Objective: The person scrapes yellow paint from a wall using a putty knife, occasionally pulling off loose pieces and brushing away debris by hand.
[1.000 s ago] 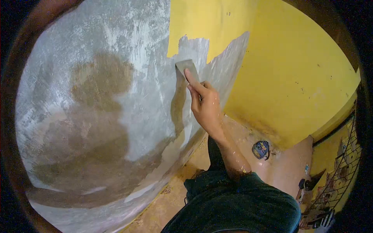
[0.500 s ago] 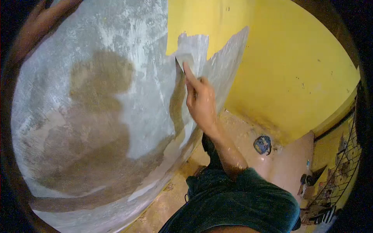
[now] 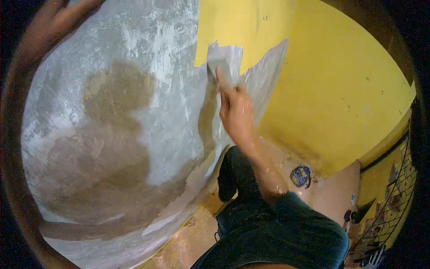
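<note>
My right hand (image 3: 238, 112) is closed around a flat grey scraper blade (image 3: 219, 59), index finger stretched along it. The blurred blade lies against the wall, where the grey, streaky surface (image 3: 165, 107) meets the jagged lower edge of yellow paint (image 3: 224, 22). At the upper left, my left hand (image 3: 49, 27) shows dark and close to the camera, partly cut off by the frame; what its fingers hold, if anything, cannot be made out.
A yellow side wall (image 3: 340, 89) stands at the right. On the floor (image 3: 277, 154) near its base lies a dark blue bundle (image 3: 300, 176). Farther right are a metal grille (image 3: 396, 190) and small dark objects (image 3: 350, 216). My leg (image 3: 230, 172) is beside the wall's foot.
My right hand and the blade have shifted slightly right and up relative to the paint edge. My left hand shows more at the upper left. My leg has come into fuller view.
</note>
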Tool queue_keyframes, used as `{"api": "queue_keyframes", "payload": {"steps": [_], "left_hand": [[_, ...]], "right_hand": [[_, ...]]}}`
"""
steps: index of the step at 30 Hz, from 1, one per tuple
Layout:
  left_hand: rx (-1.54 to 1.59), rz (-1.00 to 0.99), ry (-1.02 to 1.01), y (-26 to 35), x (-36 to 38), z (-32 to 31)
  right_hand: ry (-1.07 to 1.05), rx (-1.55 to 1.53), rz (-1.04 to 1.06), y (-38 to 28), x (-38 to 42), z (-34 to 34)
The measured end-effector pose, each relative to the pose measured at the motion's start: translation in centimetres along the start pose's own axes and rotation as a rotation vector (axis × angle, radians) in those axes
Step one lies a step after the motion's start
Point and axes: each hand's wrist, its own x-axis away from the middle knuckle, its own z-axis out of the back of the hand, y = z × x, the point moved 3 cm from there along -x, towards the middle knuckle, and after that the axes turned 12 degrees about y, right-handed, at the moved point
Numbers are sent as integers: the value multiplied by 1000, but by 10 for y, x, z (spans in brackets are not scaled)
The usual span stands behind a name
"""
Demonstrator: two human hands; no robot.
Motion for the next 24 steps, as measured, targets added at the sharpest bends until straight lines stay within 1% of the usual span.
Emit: {"api": "queue_keyframes", "payload": {"steps": [2,4,5,6,9,10,13,17,19,22,24], "left_hand": [[0,7,0,1,4,5],[0,0,-3,2,2,4],[0,-4,-17,0,1,3],[1,-8,-21,0,0,2],[10,3,-12,-1,2,4],[8,0,-16,0,3,5],[1,-5,-25,3,0,8],[0,-8,-46,5,-8,6],[14,0,-47,14,-10,6],[31,12,-38,25,-16,5],[43,39,-41,29,-16,5]], "right_hand": [[-37,-4,-4,-5,2,1],[70,-54,27,-1,-17,-2],[116,-28,68,-7,-31,-3],[120,-29,60,-6,-27,-1],[-100,47,-36,-2,5,2],[-100,44,-28,0,0,1],[92,-40,66,-7,-35,3],[52,-69,68,-5,-22,1],[-78,-33,3,-3,-5,4],[-47,-73,23,-1,-15,10],[-65,-82,-3,3,2,1]]}}
